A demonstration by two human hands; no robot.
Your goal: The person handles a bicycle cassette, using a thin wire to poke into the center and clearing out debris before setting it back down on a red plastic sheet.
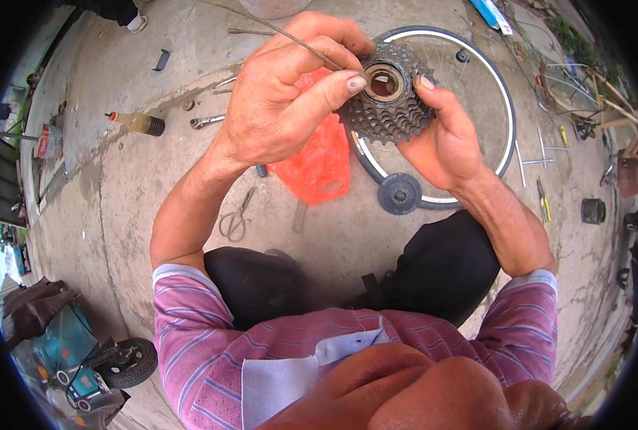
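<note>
Held up in front of me is a dark, greasy bicycle freewheel [385, 125] with stacked toothed sprockets and a round hub opening facing me. My right hand [451, 140] grips it from the right, thumb on the upper edge and fingers beneath. My left hand [279, 100] pinches a thin brown stick [283, 32] between thumb and forefinger. The stick's lower end lies close to the hub opening, and its long end points up and left. The left fingertips are at the sprockets' left edge; whether they touch them I cannot tell.
Behind the freewheel a bicycle wheel [510, 107] lies on the concrete, a round black disc [399, 193] at its near edge. A red plastic bag [315, 168], scissors [238, 218], a wrench [208, 122] and an oil bottle [136, 123] lie leftward; a yellow-handled tool [544, 204] lies right.
</note>
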